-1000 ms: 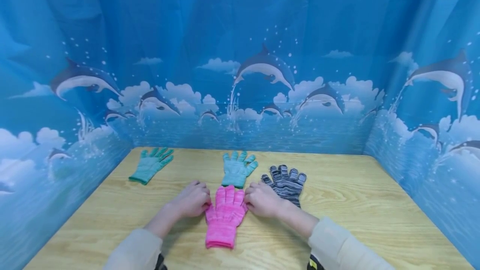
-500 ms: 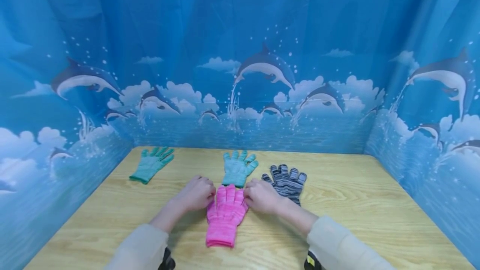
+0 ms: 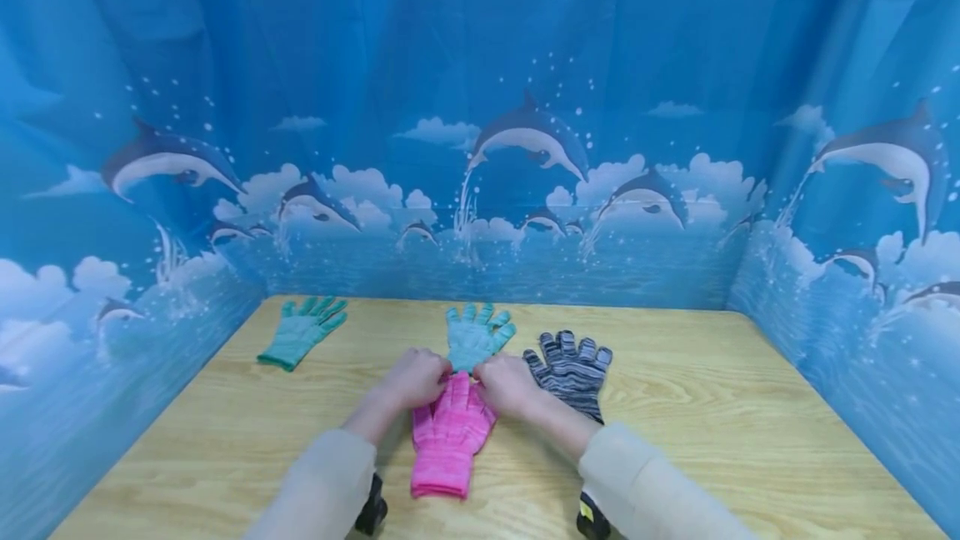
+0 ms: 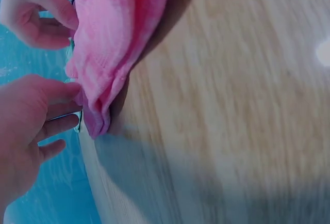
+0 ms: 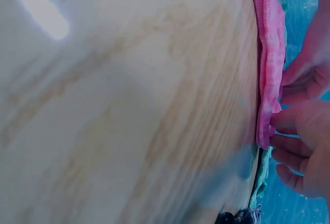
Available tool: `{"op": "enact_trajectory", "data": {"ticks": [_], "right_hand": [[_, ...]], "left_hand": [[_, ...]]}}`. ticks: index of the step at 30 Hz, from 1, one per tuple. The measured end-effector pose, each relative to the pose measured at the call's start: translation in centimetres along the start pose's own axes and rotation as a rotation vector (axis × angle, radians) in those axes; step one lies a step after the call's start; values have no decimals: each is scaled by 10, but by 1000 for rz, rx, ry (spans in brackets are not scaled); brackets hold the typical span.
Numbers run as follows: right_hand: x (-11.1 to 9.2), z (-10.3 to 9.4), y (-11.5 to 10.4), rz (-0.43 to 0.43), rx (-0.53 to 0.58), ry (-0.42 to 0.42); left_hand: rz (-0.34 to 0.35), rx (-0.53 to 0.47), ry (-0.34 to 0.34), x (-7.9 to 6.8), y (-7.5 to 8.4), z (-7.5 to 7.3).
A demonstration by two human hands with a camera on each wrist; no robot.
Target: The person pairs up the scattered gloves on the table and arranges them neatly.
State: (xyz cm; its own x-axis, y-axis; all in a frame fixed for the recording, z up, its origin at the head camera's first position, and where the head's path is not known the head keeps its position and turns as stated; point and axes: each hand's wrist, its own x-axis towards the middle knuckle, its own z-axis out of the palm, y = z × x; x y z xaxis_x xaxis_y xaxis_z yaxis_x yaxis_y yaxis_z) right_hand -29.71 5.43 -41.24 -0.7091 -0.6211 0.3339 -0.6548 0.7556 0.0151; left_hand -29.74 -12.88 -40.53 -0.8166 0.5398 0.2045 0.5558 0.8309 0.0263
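A pink knit glove (image 3: pixel 448 440) lies on the table in the head view, cuff toward me and fingers pointing away. My left hand (image 3: pixel 422 377) pinches one of its fingertips from the left; in the left wrist view, the thumb and forefinger meet the pink fabric (image 4: pixel 105 43). From the other side, my right hand (image 3: pixel 508 383) pinches the glove's finger end, its remaining fingers loosely bent in the right wrist view. Just beyond both hands lies a teal glove (image 3: pixel 472 338), its cuff partly covered. A black-and-grey striped glove (image 3: pixel 573 369) sits beside my right hand.
Another green glove (image 3: pixel 302 332) rests at the table's far left corner. The wooden table (image 3: pixel 712 423) meets a blue dolphin-print curtain (image 3: pixel 480 257) at its back and sides.
My left hand has moved right and slightly away, from the glove's left side to its fingertips. My right hand has shifted slightly left. The other gloves stay put.
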Motion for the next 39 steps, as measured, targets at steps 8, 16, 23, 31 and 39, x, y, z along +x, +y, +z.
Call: {"op": "enact_trajectory", "data": {"ticks": [8, 16, 23, 31, 39], "right_hand": [[-1, 5, -3, 21, -3, -17], [-4, 9, -3, 60, 24, -26], [-3, 8, -5, 58, -3, -46], [-2, 4, -6, 81, -24, -113], [0, 7, -7, 55, -27, -99]], "left_hand": [[18, -1, 96, 2, 0, 3], [35, 36, 102, 0, 1, -2], [75, 102, 101, -1, -2, 10], [57, 72, 88, 1, -5, 3], [132, 148, 100, -1, -6, 5]]}}
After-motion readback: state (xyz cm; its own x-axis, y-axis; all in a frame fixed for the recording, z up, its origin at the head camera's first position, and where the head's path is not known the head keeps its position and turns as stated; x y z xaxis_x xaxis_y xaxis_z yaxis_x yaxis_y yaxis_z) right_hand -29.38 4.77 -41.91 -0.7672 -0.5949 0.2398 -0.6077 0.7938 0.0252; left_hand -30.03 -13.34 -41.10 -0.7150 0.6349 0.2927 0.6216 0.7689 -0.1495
